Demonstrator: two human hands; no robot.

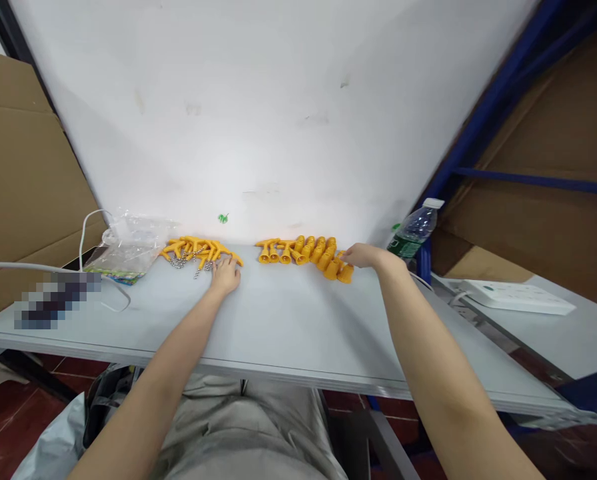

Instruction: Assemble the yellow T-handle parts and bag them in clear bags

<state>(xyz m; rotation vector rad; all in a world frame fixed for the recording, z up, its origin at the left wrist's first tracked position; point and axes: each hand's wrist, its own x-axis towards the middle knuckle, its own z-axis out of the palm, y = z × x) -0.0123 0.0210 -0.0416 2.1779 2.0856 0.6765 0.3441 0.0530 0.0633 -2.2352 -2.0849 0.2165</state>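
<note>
My left hand (226,275) lies on the table with its fingers stretched out, touching the near right edge of a pile of yellow curved plastic pieces (192,245). Small metal ball chains (178,260) hang among that pile. On the right, my right hand (361,255) has its fingers closed at the end yellow cup-shaped piece (345,274); its fingertips are partly hidden. Several similar yellow cone-shaped pieces (285,255) stand or lie in rows beside it, along the wall.
Clear plastic bags (136,243) and a white cable (82,240) are at the left, near a cardboard box (28,167). A water bottle (416,230) leans at the right, by a blue metal frame (478,127). A white power strip (521,297) lies on the neighbouring surface.
</note>
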